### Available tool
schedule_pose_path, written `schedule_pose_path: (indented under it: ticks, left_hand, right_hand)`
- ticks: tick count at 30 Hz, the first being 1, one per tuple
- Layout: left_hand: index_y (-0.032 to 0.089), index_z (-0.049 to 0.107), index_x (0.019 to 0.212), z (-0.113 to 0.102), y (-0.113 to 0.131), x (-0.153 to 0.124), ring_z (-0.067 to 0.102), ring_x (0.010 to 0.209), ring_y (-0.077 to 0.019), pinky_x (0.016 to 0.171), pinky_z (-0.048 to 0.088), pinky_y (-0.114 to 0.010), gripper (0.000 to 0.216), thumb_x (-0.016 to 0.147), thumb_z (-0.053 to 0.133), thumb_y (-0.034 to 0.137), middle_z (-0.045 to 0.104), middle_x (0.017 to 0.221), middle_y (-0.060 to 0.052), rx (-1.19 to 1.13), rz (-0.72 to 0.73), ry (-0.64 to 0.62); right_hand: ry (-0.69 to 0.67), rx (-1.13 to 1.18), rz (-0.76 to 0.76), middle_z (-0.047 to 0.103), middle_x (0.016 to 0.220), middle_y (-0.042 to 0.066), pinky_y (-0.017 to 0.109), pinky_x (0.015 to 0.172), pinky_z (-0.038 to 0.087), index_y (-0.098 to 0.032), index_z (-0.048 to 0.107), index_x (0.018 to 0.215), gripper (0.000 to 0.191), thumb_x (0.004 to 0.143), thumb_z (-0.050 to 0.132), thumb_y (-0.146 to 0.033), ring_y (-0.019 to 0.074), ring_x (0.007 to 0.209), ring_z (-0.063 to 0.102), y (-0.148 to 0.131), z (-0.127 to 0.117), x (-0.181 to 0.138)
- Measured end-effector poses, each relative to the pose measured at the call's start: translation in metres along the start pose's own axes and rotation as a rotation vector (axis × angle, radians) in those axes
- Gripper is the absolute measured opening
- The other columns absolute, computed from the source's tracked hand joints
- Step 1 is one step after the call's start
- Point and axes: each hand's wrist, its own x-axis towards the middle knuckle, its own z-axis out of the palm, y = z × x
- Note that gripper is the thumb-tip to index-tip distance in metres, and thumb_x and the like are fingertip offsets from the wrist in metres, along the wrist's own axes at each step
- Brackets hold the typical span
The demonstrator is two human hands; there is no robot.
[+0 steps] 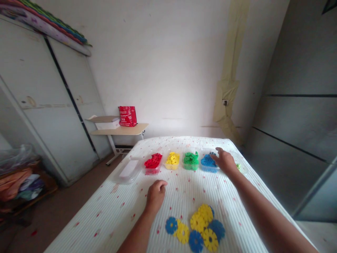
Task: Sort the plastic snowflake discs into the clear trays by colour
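Note:
My right hand [223, 159] reaches over the right side of a clear plastic tub holding blue notched plastic discs [207, 160]. Its thumb and fingers are apart, with the fingertips at the tub's edge; nothing shows between them. My left hand [156, 194] rests on the tablecloth in front of the tubs, fingers curled in, with no object visible in it. Nearer to me lies a cluster of interlocking flower-shaped discs, with yellow discs [199, 222] and blue discs [196, 241] touching or overlapping. Whether they are joined I cannot tell.
Further tubs hold red pieces [153, 161], yellow pieces [172, 159] and green pieces [191, 160]. A clear lid or tray with a white panel [129, 167] lies at the left. Another clear container [240, 165] sits partly behind my right arm. A side table [131, 129] carries a red bag [127, 116].

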Motion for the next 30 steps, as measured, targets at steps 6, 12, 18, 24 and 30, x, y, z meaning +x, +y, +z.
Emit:
schedule_pose_path:
  ticks: [6, 12, 18, 24, 30]
  left_hand:
    - [0.016, 0.064, 0.077, -0.002, 0.001, -0.001, 0.06, 0.08, -0.013, 0.076, 0.044, -0.023, 0.024, 0.071, 0.044, 0.004, 0.067, 0.08, -0.003, 0.012, 0.025, -0.012]
    - [0.018, 0.065, 0.078, -0.003, 0.041, -0.016, 0.057, 0.072, -0.0118, 0.069, 0.041, -0.021, 0.019, 0.072, 0.048, 0.012, 0.065, 0.078, -0.001, 0.039, 0.08, -0.164]
    - [0.024, 0.069, 0.082, 0.008, 0.085, -0.045, 0.055, 0.08, -0.0169, 0.071, 0.038, -0.026, 0.03, 0.059, 0.069, 0.043, 0.062, 0.083, -0.001, 0.08, 0.292, -0.523]
    - [0.024, 0.064, 0.082, 0.013, 0.084, -0.055, 0.05, 0.09, -0.0208, 0.076, 0.034, -0.029, 0.042, 0.045, 0.077, 0.039, 0.058, 0.093, -0.001, 0.13, 0.26, -0.55]
    - [0.02, 0.061, 0.076, 0.015, 0.081, -0.053, 0.049, 0.076, -0.0145, 0.067, 0.033, -0.024, 0.027, 0.051, 0.07, 0.026, 0.058, 0.08, 0.002, 0.029, 0.163, -0.553]
  right_hand:
    - [-0.063, -0.069, -0.365, 0.066, 0.076, 0.006, 0.025, 0.064, 0.042, -0.018, 0.061, 0.08, 0.028, 0.087, 0.036, -0.028, 0.0166, 0.07, 0.061, 0.024, 0.014, -0.051]
    - [-0.236, -0.188, -0.37, 0.061, 0.071, 0.003, 0.021, 0.056, 0.037, -0.02, 0.056, 0.07, 0.028, 0.085, 0.033, -0.021, 0.0132, 0.063, 0.058, 0.055, 0.033, -0.104]
    - [-0.22, -0.262, -0.338, 0.059, 0.075, 0.002, 0.021, 0.054, 0.034, -0.019, 0.056, 0.073, 0.026, 0.086, 0.033, -0.02, 0.0125, 0.064, 0.058, 0.06, 0.043, -0.107]
    - [-0.211, -0.283, -0.334, 0.058, 0.074, 0.001, 0.021, 0.054, 0.032, -0.02, 0.056, 0.073, 0.026, 0.087, 0.034, -0.02, 0.0114, 0.063, 0.058, 0.056, 0.043, -0.109]
    - [-0.207, -0.286, -0.328, 0.058, 0.075, 0.001, 0.021, 0.053, 0.031, -0.02, 0.056, 0.074, 0.025, 0.086, 0.035, -0.02, 0.0108, 0.063, 0.057, 0.056, 0.043, -0.109]
